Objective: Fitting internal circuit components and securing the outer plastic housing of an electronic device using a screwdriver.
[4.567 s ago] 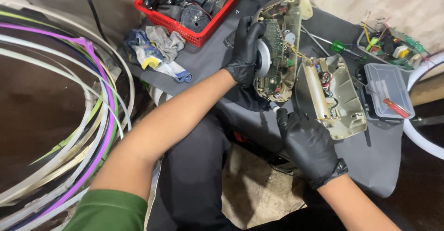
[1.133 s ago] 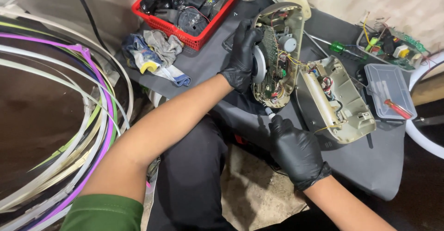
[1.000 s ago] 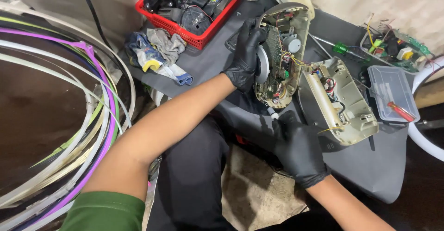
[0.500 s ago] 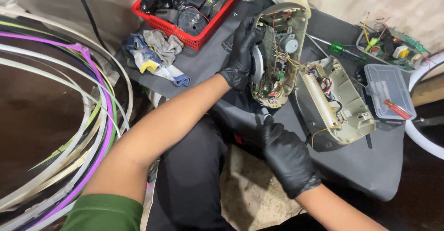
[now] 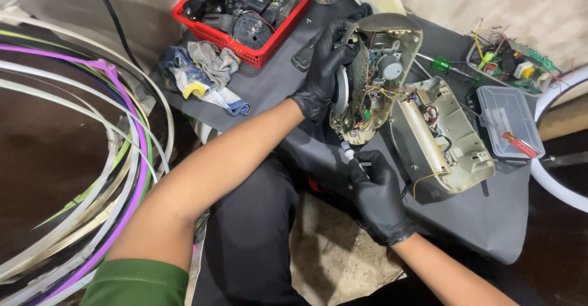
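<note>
My left hand [image 5: 321, 76] grips the upright shell [image 5: 373, 76] by its left edge; my right hand [image 5: 376, 192], just below, holds a screwdriver [image 5: 347, 153] pointing up at its lower end.

A single head-worn camera looked steeply down, close over the dark worktable [image 5: 490, 232] and the person's lap.

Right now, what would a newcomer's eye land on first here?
Two black-gloved hands at centre: the left hand steadies an opened beige appliance shell full of wiring, the right hand holds a small tool at its lower edge. A red basket of remotes sits behind; pale hoops arc at left.
</note>
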